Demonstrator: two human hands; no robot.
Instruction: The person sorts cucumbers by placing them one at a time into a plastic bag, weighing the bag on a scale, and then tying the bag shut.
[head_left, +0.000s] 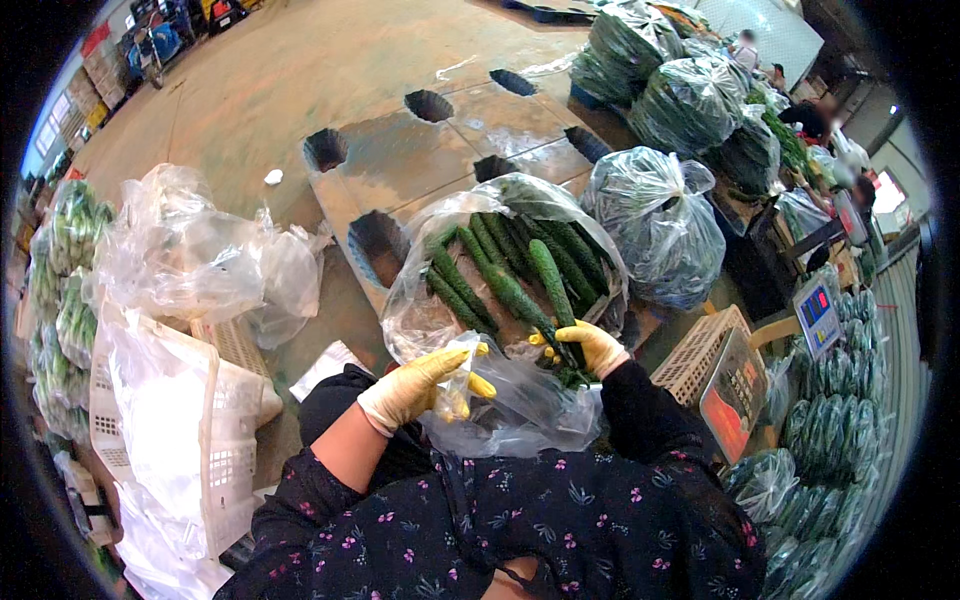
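A large clear plastic bag (420, 322) stands spread wide before me, with many dark green cucumbers (506, 289) lying in it. My right hand (592, 346), in a yellow-fingered glove, grips the lower ends of cucumbers at the bag's near right side; how many it holds I cannot tell. My left hand (427, 382), gloved the same way, holds a thin clear plastic bag (517, 409) that spreads across my lap, between finger and thumb. Part of the right fingers is hidden behind the cucumbers.
Behind the open bag lies a plastic pallet (382, 176) with holes. A knotted full bag (656, 225) stands at right, near a crate (705, 349) and a scale (817, 311). White crates (225, 450) and loose plastic bags (180, 255) are at left. Bagged vegetables line both sides; people are far right.
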